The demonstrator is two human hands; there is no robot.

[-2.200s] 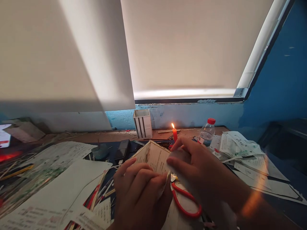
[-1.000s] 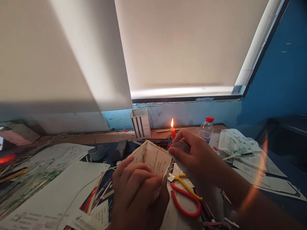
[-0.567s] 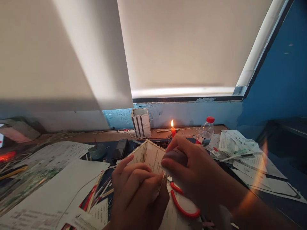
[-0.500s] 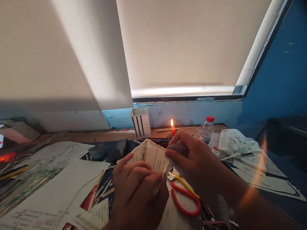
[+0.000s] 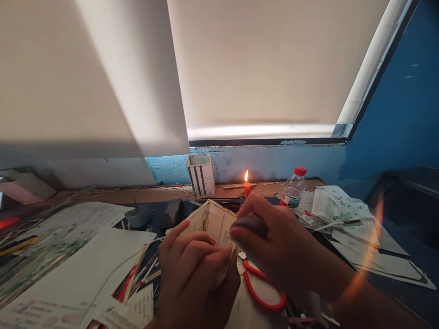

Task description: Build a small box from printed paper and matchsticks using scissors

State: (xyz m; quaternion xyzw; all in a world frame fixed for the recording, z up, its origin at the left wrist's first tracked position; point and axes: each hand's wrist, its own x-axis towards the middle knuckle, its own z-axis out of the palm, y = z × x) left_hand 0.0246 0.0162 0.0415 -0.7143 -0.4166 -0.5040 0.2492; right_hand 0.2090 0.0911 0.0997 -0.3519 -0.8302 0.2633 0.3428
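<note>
My left hand (image 5: 199, 269) is closed around a small open box (image 5: 219, 221) of printed card, tilted with its inside walls facing me. The box has light-coloured edges, and its near right edge rises between my left thumb and fingers. My right hand (image 5: 262, 228) is pinched at the box's right side, fingertips just above that edge. Whatever sits between those fingertips is hidden. Under the right hand lies a cutting tool with red loop handles (image 5: 264, 304), partly covered by the hand.
Behind my hands a lit red candle (image 5: 247, 187) burns close to the right hand. A printed card box (image 5: 201, 176) stands upright by the wall. A red-capped bottle (image 5: 294, 187), a black case (image 5: 171, 214), loose papers (image 5: 363, 228) and white sheets (image 5: 103, 256) surround the work.
My right hand has moved slightly left and down, toward the box's near right edge, and now covers the tool's yellow part. My left hand and the box stay nearly in place.
</note>
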